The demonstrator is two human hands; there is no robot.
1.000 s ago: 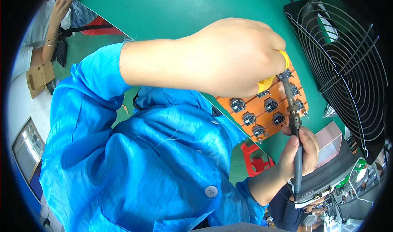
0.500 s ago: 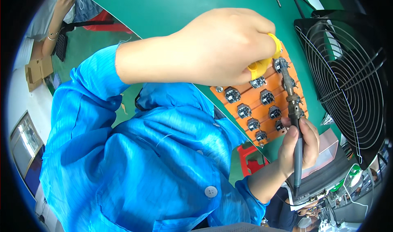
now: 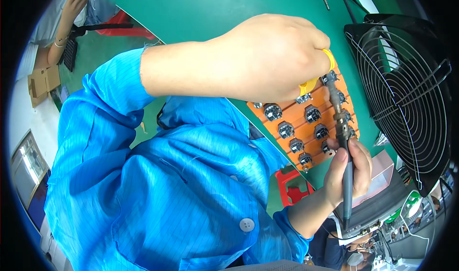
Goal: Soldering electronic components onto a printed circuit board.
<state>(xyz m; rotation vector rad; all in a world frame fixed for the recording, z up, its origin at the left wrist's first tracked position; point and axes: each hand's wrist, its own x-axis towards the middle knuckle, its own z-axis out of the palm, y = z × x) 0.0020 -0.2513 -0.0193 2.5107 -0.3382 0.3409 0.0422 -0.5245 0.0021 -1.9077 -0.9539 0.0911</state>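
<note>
Head view. Left hand [image 3: 272, 56] fills upper centre of the frame, curled into a loose fist, with a yellow finger cot [image 3: 318, 77] on a finger pressed down at the top edge of the orange fixture board [image 3: 299, 118]; can't tell if it grips anything underneath.

Right hand [image 3: 346, 170] sits lower right, closed narrow around the dark handle of a soldering iron [image 3: 345, 142]. The iron stands near upright and its tip reaches the upper right corner of the board, just beside the yellow cot.

The orange fixture board lies right of centre on the green table [image 3: 215, 5], tilted, carrying rows of small round metal connectors [image 3: 286, 129]. At least 7 are visible; the rest are hidden by the left hand.

Black wire-guard fan [image 3: 406, 89] at far right, close to the board. Red plastic piece [image 3: 292, 187] below the board. Blue smock sleeve [image 3: 143, 185] covers the lower left. Another person's arm [image 3: 69, 17] at upper left, well apart.
</note>
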